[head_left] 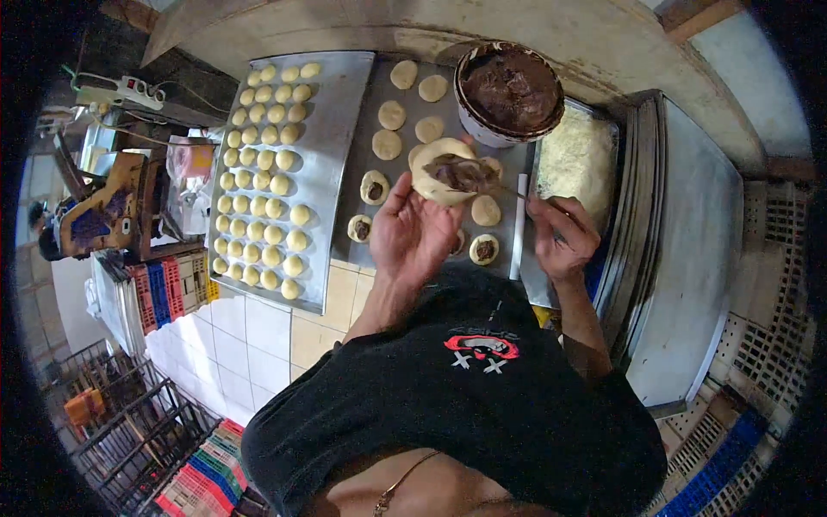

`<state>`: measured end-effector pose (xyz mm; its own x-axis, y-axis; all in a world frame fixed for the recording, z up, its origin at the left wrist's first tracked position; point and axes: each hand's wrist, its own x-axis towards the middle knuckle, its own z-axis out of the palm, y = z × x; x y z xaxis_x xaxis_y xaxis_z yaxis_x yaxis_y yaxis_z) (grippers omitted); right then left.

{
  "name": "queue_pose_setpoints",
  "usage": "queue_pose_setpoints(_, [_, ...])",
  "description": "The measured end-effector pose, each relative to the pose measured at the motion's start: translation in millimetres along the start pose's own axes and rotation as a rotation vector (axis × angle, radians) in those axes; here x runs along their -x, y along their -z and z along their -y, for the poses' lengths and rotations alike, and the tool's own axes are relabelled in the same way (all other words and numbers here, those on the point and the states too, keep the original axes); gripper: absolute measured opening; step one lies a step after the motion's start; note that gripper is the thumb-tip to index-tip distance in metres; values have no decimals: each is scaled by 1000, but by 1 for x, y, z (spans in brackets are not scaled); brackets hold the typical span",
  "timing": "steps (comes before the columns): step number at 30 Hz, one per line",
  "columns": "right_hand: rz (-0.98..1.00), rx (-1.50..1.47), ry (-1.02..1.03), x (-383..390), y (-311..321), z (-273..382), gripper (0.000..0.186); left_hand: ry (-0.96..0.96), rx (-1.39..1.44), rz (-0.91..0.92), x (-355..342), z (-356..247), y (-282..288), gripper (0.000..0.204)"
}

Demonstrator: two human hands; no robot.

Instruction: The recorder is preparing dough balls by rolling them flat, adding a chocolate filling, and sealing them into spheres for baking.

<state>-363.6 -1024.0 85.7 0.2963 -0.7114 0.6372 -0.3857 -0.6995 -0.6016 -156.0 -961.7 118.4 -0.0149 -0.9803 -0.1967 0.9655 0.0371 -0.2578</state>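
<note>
Head view: dough round (438, 194), upper centre, cradled palm-up by left hand (413, 234), finger spread mostly hidden, cannot tell; right hand (564, 237), 4 o'clock of it, fingers pinching spreading tool (515, 193); brown filling (458, 175) best kept central, edges clean; filling tub (481, 126), 1 o'clock

Directly beyond the left hand (418, 237), the filling tub (495, 135) blocks the path toward the wall (413, 30). A thin tool (519, 195) bridges the gap to the right hand (562, 237); a white rod (519, 233) lies below. Right of the right hand, upright trays (689, 258) limit travel. Left of the left hand, space is open above filled dough rounds (374, 187).
</note>
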Motion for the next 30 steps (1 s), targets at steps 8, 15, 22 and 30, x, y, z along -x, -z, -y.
queue_pose_setpoints(8, [30,139,-333,-17,13,-35,14,-332,-762,-206,-19,-86,71,47])
queue_pose_setpoints(15, [351,617,-76,-67,-13,-79,21,-20,-2830,-133,-48,-157,254,40])
queue_pose_setpoints(22, [613,660,-39,-64,-24,-102,27,-39,-2942,144,-81,-51,201,46])
queue_pose_setpoints(30, [548,158,-402,-59,-21,-134,20,-236,-3133,387,-109,-60,236,41])
